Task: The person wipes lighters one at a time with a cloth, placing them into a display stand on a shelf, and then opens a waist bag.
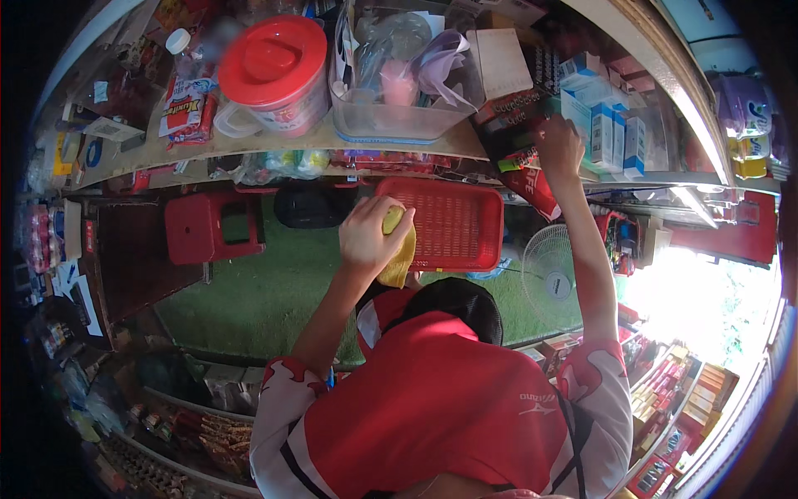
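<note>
My left hand (373, 234) is closed around a yellow cloth (400, 259), whose loose end hangs down. Behind the cloth is a red plastic basket (458, 224) with a slotted bottom. My right hand (560, 146) reaches over the shelf on the right, beside blue-and-white boxes (608, 137) and dark packets (508, 128). Its fingers are blurred and in shadow, so whether they grip something is unclear. A red packet (541, 192) hangs at the shelf edge below that wrist.
A red-lidded plastic tub (274, 68) and a clear bin (405, 121) of papers and bags stand on the wooden shelf (299, 145). Below are a red stool (212, 227), a black object (315, 204), green carpet (268, 293) and a fan (553, 280). Goods line the shelves behind me.
</note>
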Demonstrator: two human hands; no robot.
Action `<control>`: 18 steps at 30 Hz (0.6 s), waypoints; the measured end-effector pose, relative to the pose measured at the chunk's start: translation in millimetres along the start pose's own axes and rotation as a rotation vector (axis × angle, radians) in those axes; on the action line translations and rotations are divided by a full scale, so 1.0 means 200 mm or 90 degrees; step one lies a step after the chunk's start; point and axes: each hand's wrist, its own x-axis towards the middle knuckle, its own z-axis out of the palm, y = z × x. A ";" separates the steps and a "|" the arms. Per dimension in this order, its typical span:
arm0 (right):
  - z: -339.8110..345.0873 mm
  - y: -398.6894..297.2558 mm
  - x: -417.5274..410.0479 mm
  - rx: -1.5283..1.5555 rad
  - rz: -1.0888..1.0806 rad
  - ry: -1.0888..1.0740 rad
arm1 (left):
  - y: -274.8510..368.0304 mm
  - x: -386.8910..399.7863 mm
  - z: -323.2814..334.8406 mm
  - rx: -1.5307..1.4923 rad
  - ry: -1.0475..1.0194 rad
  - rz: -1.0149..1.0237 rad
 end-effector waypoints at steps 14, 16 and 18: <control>0.05 -0.03 -0.11 0.053 -0.023 -0.055 | 0.07 -0.12 0.00 0.031 0.000 0.022; 0.03 -0.03 -0.11 0.068 0.007 -0.057 | 0.10 -0.14 -0.01 0.032 0.010 0.022; 0.05 0.02 -0.14 0.023 -0.037 -0.080 | 0.13 -0.17 -0.03 0.036 0.016 0.024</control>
